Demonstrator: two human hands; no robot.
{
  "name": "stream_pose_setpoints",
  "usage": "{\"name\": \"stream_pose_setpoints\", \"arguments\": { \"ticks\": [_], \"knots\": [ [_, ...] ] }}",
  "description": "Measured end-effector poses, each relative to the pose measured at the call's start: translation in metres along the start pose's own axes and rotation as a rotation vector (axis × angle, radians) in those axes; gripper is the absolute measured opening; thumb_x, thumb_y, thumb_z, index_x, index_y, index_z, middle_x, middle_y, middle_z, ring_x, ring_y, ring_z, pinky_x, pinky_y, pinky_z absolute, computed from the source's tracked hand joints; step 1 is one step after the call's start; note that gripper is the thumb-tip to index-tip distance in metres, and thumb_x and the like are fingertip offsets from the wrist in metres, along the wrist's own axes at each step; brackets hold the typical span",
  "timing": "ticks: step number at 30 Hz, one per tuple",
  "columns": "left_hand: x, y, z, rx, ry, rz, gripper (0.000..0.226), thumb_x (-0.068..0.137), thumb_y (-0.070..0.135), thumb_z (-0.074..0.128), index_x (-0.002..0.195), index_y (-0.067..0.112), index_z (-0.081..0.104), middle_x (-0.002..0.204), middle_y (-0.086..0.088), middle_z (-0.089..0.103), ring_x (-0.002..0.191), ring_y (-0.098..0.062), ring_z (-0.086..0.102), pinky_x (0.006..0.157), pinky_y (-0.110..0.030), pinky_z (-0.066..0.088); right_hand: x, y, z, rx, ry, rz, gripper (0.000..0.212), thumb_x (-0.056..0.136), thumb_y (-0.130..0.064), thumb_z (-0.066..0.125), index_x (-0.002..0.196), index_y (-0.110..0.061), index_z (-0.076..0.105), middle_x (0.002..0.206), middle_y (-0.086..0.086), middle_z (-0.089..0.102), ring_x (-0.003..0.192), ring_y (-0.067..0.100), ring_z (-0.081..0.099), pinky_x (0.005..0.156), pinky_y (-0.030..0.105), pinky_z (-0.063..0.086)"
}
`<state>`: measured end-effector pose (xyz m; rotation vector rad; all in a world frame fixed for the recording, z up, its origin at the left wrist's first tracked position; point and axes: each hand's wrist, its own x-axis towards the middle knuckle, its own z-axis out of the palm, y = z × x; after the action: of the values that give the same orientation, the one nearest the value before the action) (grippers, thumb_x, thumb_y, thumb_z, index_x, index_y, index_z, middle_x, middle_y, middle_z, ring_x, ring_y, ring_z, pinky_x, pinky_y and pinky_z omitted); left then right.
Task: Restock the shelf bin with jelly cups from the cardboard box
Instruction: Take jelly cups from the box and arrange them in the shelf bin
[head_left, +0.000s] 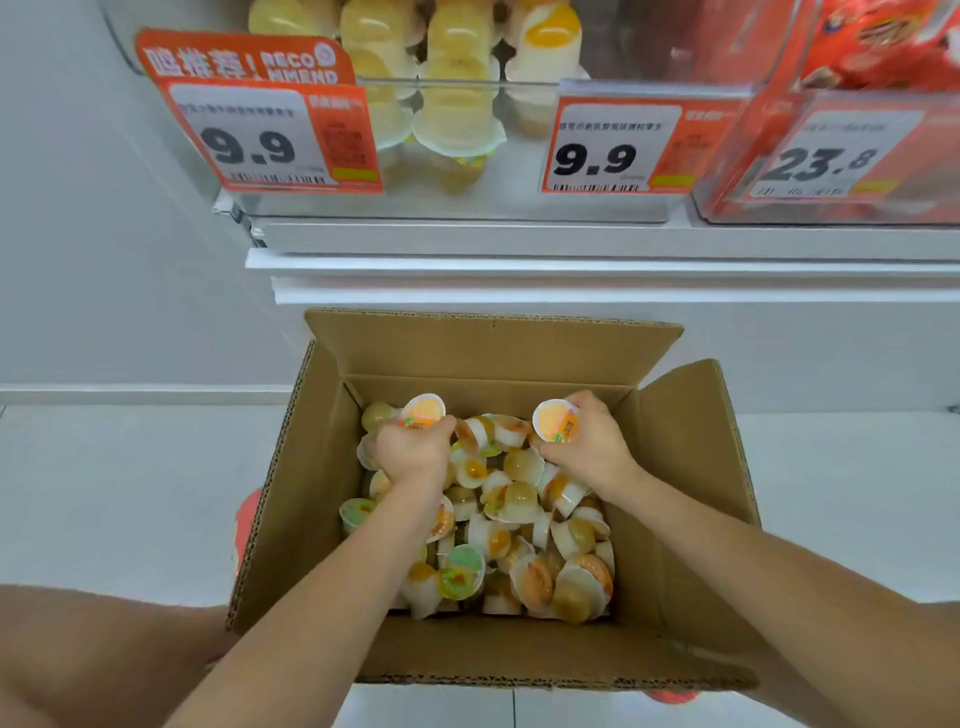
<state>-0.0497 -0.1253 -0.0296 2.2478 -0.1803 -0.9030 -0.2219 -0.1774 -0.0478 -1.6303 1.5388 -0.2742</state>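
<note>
Hands in cardboard box (483, 649), L hand (413, 449) grips jelly cup (423, 411), R hand (589, 441) grips another cup (556, 421)

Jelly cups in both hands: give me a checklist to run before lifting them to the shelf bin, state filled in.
1. Left hand grips a jelly cup: ok.
2. Right hand grips another cup: ok.
3. How many cups each hand holds in all: cannot tell, fingers hide them.
4. Path upward out of the cardboard box, flaps folded outward: ok.
5. Room in the clear shelf bin above: cannot tell, its top is out of frame.
6. Held cups match the bin's stock: cannot tell.
</note>
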Motion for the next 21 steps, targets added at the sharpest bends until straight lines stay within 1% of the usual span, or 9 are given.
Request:
{"name": "stream_pose_setpoints", "arguments": {
  "ticks": [2, 4, 6, 9, 10, 12, 15, 18, 21],
  "knots": [
    [-0.011, 0.015, -0.015, 0.149, -0.053, 0.230, 0.051, 0.071, 0.017, 0.078, 0.113, 0.002, 0.053, 0.104, -0.011, 0.050, 0.091, -0.019, 0.043, 0.072, -0.025, 0.037, -0.009, -0.025, -0.019, -0.054, -0.047, -0.078, 0.057, 0.074, -0.019, 0.076, 0.123, -0.012, 0.047, 0.113, 0.004, 0.054, 0.096, 0.016, 0.052, 0.069, 0.020, 0.038],
    [-0.024, 0.039, -0.032, 0.203, -0.135, 0.428, 0.062, 0.068, 0.013, 0.079, 0.120, 0.005, 0.046, 0.119, -0.012, 0.042, 0.090, -0.017, 0.039, 0.076, -0.025, 0.036, -0.021, -0.055, -0.041, -0.073, -0.089, -0.166, 0.063, 0.077, -0.022, 0.076, 0.130, -0.013, 0.043, 0.108, 0.001, 0.058, 0.092, 0.014, 0.055, 0.070, 0.020, 0.042],
    [-0.038, 0.066, -0.048, 0.201, -0.226, 0.565, 0.065, 0.066, 0.012, 0.080, 0.119, 0.007, 0.042, 0.116, -0.010, 0.044, 0.092, -0.019, 0.045, 0.076, -0.025, 0.038, -0.034, -0.086, -0.066, -0.096, -0.070, -0.257, 0.066, 0.076, -0.027, 0.078, 0.126, -0.013, 0.037, 0.096, 0.000, 0.059, 0.083, 0.012, 0.057, 0.065, 0.019, 0.044],
    [-0.065, 0.101, -0.083, 0.226, -0.350, 0.739, 0.058, 0.068, 0.014, 0.080, 0.110, 0.014, 0.041, 0.098, -0.004, 0.054, 0.084, -0.019, 0.052, 0.061, -0.025, 0.042, -0.057, -0.126, -0.104, -0.130, 0.011, -0.375, 0.057, 0.074, -0.033, 0.079, 0.107, -0.014, 0.037, 0.084, 0.000, 0.057, 0.067, 0.007, 0.053, 0.054, 0.018, 0.041],
    [-0.074, 0.110, -0.098, 0.229, -0.404, 0.766, 0.056, 0.068, 0.016, 0.081, 0.109, 0.016, 0.042, 0.094, -0.001, 0.055, 0.082, -0.017, 0.053, 0.062, -0.024, 0.043, -0.065, -0.139, -0.117, -0.147, 0.029, -0.412, 0.055, 0.075, -0.035, 0.078, 0.105, -0.015, 0.038, 0.084, -0.001, 0.057, 0.067, 0.007, 0.053, 0.054, 0.018, 0.040],
    [-0.090, 0.126, -0.128, 0.206, -0.547, 0.763, 0.052, 0.068, 0.021, 0.083, 0.109, 0.018, 0.051, 0.095, 0.000, 0.063, 0.086, -0.016, 0.060, 0.074, -0.025, 0.050, -0.080, -0.164, -0.141, -0.133, 0.022, -0.489, 0.052, 0.077, -0.036, 0.076, 0.111, -0.017, 0.043, 0.091, -0.002, 0.060, 0.075, 0.008, 0.057, 0.063, 0.017, 0.045],
    [-0.115, 0.139, -0.162, 0.065, -0.771, 0.729, 0.041, 0.070, 0.020, 0.079, 0.108, 0.020, 0.062, 0.098, 0.001, 0.071, 0.092, -0.012, 0.067, 0.084, -0.023, 0.053, -0.100, -0.195, -0.168, -0.069, -0.066, -0.631, 0.053, 0.080, -0.031, 0.074, 0.128, -0.030, 0.051, 0.120, -0.007, 0.057, 0.099, 0.001, 0.058, 0.086, 0.021, 0.051],
    [-0.129, 0.138, -0.178, -0.076, -0.769, 0.771, 0.048, 0.063, 0.023, 0.077, 0.109, 0.020, 0.066, 0.098, 0.004, 0.073, 0.093, -0.009, 0.068, 0.082, -0.022, 0.055, -0.113, -0.212, -0.175, 0.025, -0.209, -0.688, 0.061, 0.075, -0.019, 0.079, 0.128, -0.036, 0.054, 0.128, -0.018, 0.051, 0.105, -0.004, 0.057, 0.077, 0.022, 0.056],
    [-0.136, 0.139, -0.181, -0.155, -0.765, 0.797, 0.045, 0.059, 0.023, 0.075, 0.103, 0.019, 0.068, 0.095, 0.003, 0.074, 0.087, -0.008, 0.068, 0.078, -0.020, 0.055, -0.112, -0.217, -0.173, 0.058, -0.225, -0.700, 0.056, 0.069, -0.018, 0.083, 0.118, -0.028, 0.056, 0.113, -0.015, 0.060, 0.103, 0.008, 0.060, 0.085, 0.024, 0.053]
  ]
}}
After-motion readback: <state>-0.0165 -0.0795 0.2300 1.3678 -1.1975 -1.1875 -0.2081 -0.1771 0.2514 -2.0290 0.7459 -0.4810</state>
